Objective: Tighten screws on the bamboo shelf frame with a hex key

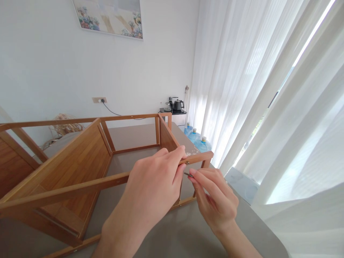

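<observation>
A wooden shelf frame (pixel 80 168) lies on its side on a grey table (pixel 172 233). My left hand (pixel 153 190) is closed round the frame's near rail, close to the right corner joint (pixel 200 157). My right hand (pixel 215 200) pinches a small dark metal tool (pixel 187 174), perhaps a hex key, just below that joint, where a small fitting shows under the rail. The tool's far end is hidden by my fingers.
White curtains (pixel 255 89) hang along the right. Blue water bottles (pixel 199 141) stand on the floor behind the table. A kettle set (pixel 174 105) sits on a small stand at the back wall, beside a wall socket (pixel 99 100) and a picture (pixel 110 18).
</observation>
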A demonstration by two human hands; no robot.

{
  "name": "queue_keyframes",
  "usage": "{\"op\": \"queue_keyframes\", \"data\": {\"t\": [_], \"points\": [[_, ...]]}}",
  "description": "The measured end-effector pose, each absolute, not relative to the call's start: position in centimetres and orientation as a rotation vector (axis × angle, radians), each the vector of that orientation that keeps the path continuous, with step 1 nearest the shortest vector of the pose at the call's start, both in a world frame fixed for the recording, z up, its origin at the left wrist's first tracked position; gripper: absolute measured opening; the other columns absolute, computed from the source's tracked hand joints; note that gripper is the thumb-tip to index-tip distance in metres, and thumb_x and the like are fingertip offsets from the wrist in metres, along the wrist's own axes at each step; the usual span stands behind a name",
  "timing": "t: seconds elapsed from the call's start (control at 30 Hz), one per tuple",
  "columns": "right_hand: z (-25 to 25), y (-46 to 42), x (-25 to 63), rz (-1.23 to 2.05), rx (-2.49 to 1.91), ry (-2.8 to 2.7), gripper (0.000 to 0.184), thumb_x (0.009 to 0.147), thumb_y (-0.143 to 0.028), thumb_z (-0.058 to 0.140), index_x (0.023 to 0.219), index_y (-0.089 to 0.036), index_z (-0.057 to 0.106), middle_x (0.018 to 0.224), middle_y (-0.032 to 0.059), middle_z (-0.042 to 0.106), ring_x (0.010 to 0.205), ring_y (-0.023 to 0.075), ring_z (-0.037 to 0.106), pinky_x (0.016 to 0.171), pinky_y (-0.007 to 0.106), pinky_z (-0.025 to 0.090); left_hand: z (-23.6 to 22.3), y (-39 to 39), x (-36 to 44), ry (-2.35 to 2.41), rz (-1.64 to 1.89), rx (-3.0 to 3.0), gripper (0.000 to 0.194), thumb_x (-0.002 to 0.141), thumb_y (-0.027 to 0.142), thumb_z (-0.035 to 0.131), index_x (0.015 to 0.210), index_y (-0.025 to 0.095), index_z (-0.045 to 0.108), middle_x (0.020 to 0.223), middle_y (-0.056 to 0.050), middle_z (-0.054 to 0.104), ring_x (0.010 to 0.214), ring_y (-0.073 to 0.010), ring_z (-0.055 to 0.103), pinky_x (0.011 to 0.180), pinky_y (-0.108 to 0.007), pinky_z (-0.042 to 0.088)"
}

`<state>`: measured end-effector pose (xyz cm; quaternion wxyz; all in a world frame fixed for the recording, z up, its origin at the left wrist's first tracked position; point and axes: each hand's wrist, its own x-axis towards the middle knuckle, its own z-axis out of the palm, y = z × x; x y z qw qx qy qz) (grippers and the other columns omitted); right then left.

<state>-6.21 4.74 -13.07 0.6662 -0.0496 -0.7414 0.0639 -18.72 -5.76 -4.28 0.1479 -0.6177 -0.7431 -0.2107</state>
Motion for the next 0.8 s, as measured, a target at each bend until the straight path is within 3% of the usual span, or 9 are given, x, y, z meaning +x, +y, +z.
{"op": "queue_keyframes", "data": {"t": [0.27,0.43,0.8], "points": [[-12.2,6.7,-5.5,0.145,-0.114,-1.708,0.041,0.085,0.001,0.067,0.114,-0.028,0.072,0.095,0.0039,0.074,0.088,0.0199,0.07,0.074,0.038,0.057,-4.4,-5.5,-18.7,-2.142,-0.588,-1.753,0.023,0.1,0.03,0.048,0.119,0.036,0.058,0.105,0.003,0.074,0.08,-0.0207,0.074,0.06,-0.03,0.046],[-12.1,6.7,-5.5,0.099,-0.123,-1.716,0.041,0.083,0.003,0.07,0.112,-0.026,0.073,0.094,0.0046,0.073,0.088,0.0196,0.068,0.073,0.037,0.055,-4.6,-5.6,-18.5,-2.13,-0.583,-1.711,0.023,0.099,0.029,0.048,0.119,0.036,0.059,0.098,0.005,0.074,0.073,-0.0206,0.072,0.055,-0.03,0.041],[-11.8,6.1,-5.4,-0.007,-0.143,-1.714,0.038,0.083,0.003,0.07,0.109,-0.025,0.074,0.093,0.0034,0.074,0.087,0.0185,0.07,0.075,0.035,0.054,-4.5,-5.7,-18.5,-2.126,-0.618,-1.707,0.03,0.099,0.028,0.048,0.126,0.035,0.06,0.112,0.004,0.075,0.088,-0.0207,0.074,0.062,-0.031,0.05]]}}
